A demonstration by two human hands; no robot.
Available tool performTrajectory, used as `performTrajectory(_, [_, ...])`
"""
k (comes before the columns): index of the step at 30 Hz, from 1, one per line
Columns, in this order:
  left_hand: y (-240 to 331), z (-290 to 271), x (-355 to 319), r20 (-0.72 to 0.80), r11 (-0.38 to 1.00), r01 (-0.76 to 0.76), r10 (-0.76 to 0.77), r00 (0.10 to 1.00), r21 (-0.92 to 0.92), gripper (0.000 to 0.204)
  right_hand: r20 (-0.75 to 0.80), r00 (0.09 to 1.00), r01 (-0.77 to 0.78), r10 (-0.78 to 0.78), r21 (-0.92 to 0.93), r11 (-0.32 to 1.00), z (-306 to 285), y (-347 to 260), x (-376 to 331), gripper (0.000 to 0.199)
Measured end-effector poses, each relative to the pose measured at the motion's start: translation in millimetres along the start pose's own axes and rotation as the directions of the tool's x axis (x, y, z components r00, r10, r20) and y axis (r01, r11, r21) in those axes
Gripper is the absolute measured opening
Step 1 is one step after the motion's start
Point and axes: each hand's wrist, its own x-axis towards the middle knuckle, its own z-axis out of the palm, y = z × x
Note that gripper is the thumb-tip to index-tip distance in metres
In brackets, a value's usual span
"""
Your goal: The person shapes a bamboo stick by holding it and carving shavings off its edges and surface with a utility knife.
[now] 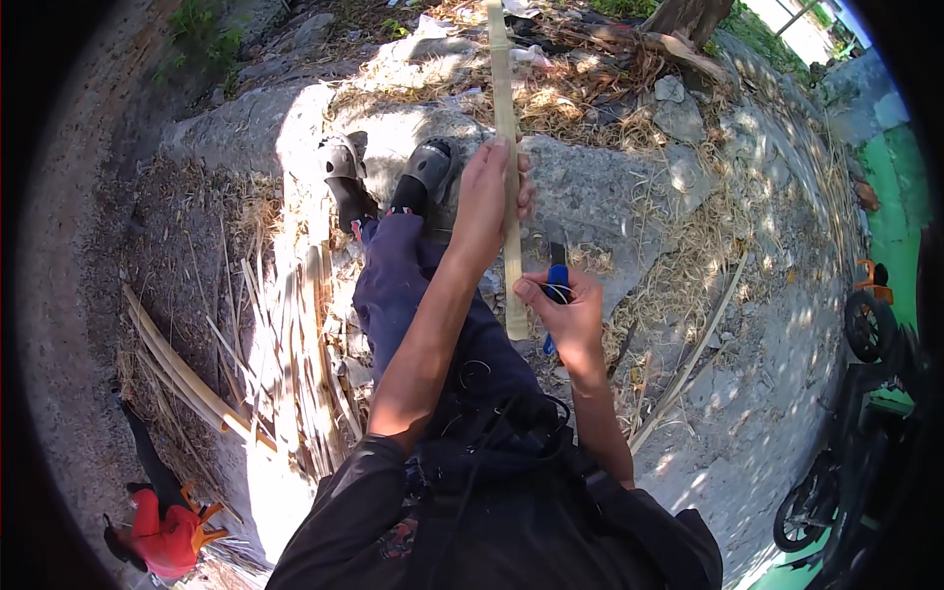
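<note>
A long, flat, pale strip of bamboo (503,84) runs upright through the middle of the view, its near end in front of my right hand. My left hand (484,187) is closed around the strip partway along, with fingertips showing on its right side. My right hand (573,310) is closed on a knife with a blue handle (559,278); its dark blade (557,238) points away from me, just right of the strip. My right thumb and forefinger are close to the strip's lower part; whether they touch it I cannot tell.
Many split bamboo strips (305,364) lie at left, with longer curved pieces (177,364) beside them. Dry shavings (565,113) cover the stone slab (610,187). A person in red (162,536) is at lower left. A motorbike (836,472) stands at right.
</note>
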Motion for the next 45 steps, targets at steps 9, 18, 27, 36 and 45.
performTrajectory(9, [4,-9,-3,0.016,0.996,-0.090,0.090,0.996,0.007,0.018,0.076,0.996,-0.051,0.049,0.017,0.999,-1,-3,-4,0.014])
performTrajectory(18, [9,-12,-7,0.010,0.989,-0.142,0.141,0.990,0.048,0.018,0.161,0.978,-0.196,0.135,0.467,0.862,-16,30,6,0.019])
performTrajectory(27, [14,-9,-17,-0.039,0.972,-0.165,0.174,0.984,0.167,0.023,0.121,0.838,0.525,-0.532,-0.444,0.726,2,-45,-12,0.031])
performTrajectory(36, [14,-10,-16,0.000,0.981,-0.160,0.161,0.987,0.112,0.024,0.196,0.979,-0.012,0.058,-0.228,0.974,11,-19,-7,0.020])
performTrajectory(45, [10,-16,-11,0.063,0.973,-0.198,0.192,0.979,0.114,0.021,0.166,0.952,-0.260,0.256,0.000,0.966,13,-11,-9,0.013])
